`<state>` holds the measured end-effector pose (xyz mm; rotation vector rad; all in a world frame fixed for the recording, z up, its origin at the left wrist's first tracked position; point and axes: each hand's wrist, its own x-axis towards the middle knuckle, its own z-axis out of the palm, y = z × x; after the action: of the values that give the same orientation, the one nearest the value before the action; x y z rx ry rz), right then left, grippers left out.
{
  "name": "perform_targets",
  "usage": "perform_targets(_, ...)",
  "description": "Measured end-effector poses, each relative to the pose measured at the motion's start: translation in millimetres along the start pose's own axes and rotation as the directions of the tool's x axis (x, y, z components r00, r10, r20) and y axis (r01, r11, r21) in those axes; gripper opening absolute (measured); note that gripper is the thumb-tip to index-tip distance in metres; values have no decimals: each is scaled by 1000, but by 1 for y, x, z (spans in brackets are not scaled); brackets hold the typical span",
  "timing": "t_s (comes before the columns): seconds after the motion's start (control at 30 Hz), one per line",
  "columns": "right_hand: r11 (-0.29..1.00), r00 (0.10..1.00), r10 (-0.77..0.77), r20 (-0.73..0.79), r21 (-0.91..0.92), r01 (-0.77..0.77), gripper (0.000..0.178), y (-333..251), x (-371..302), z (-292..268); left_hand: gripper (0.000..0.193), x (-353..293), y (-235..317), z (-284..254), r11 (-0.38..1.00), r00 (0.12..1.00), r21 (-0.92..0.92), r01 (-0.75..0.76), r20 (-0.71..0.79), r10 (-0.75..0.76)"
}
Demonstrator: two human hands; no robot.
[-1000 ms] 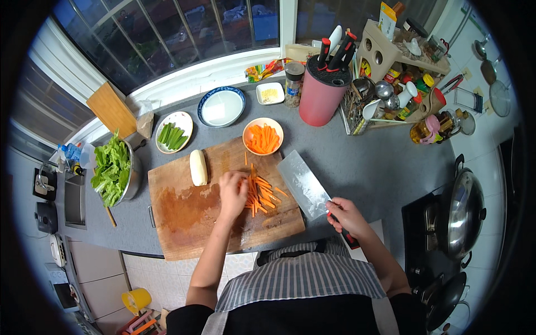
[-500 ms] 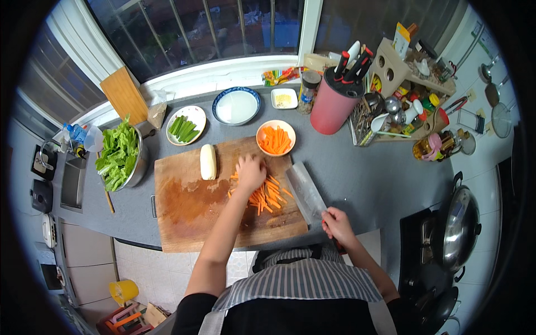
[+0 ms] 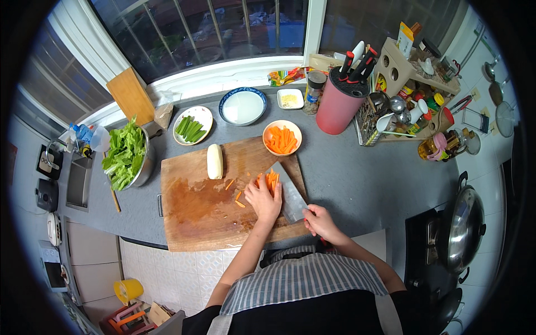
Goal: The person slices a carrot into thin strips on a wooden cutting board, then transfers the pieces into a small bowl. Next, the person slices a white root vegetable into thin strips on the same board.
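On the wooden cutting board [image 3: 195, 215] my left hand [image 3: 262, 200] presses a pile of orange carrot sticks [image 3: 271, 180] against the flat blade of a cleaver [image 3: 288, 192]. My right hand [image 3: 318, 220] grips the cleaver's handle at the board's right edge. A few loose carrot pieces [image 3: 234, 196] lie left of the pile. A pale peeled vegetable [image 3: 214, 161] rests at the board's far side. An orange-rimmed bowl of carrot sticks [image 3: 282, 137] stands just beyond the board.
A plate of green sticks [image 3: 191, 128], an empty blue-rimmed plate [image 3: 242, 106], a small white dish [image 3: 290, 99], a metal bowl of lettuce [image 3: 125, 156], a red knife block [image 3: 341, 100], a spice rack [image 3: 413, 95] and a wok [image 3: 463, 229] on the stove surround the board.
The right hand has brought the cleaver in against the carrot pile, and the left hand has gathered the sticks onto its blade. The camera view has shifted slightly.
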<state>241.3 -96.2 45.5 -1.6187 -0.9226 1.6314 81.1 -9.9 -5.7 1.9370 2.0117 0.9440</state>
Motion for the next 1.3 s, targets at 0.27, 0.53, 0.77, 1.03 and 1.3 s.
perform_targets(0.27,998,998,-14,63,55,11,23,-31,-15,6,32,8,22,-13,974,996,-225,-28,-93,7)
perform_targets(0.53,964,997,-65,-46,255,74,24,-101,-3,-15,26,102,80,-24,929,958,-235,-286,-91,272)
perform_targets(0.77,952,993,-50,-104,296,79,22,-108,32,-41,30,157,59,39,967,969,-170,-189,126,212)
perform_targets(1.03,934,990,-29,-137,348,76,20,-101,14,-67,30,183,61,-3,949,850,-214,-233,430,305)
perform_targets(1.3,910,991,-21,-132,408,74,22,-103,2,-63,28,182,49,12,895,786,-180,-407,430,444)
